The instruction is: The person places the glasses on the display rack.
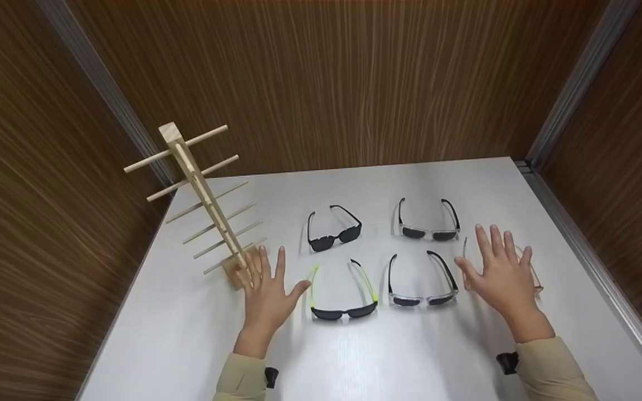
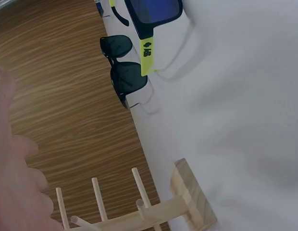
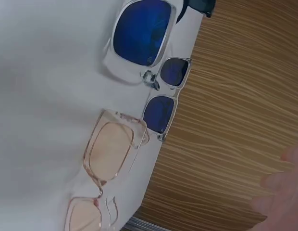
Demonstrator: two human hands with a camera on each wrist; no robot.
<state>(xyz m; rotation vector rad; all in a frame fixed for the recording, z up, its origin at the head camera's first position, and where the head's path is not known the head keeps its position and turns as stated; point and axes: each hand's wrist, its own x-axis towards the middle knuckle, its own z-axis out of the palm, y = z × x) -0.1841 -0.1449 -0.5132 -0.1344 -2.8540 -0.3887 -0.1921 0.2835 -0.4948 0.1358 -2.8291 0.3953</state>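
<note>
Head: right hand (image 1: 500, 278) partly hides pink glasses (image 3: 110, 151).

a pegged wooden rack (image 1: 208, 200) stands upright at left; unfolded nearby lie black sunglasses (image 1: 324, 243) behind yellow-armed sunglasses (image 1: 329, 314), a rear clear-framed pair (image 1: 414, 233), a front clear-framed pair (image 1: 407, 301) and, far right, pink-framed glasses (image 3: 110, 150).

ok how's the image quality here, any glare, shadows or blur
Head view: soft glare on the white table, faint shadows around the yellow-armed sunglasses; left wrist view: dimmer, broad blurry shadows on the white table, left hand soft-edged; right wrist view: hazy, right hand blurred at the frame's edge.
</note>
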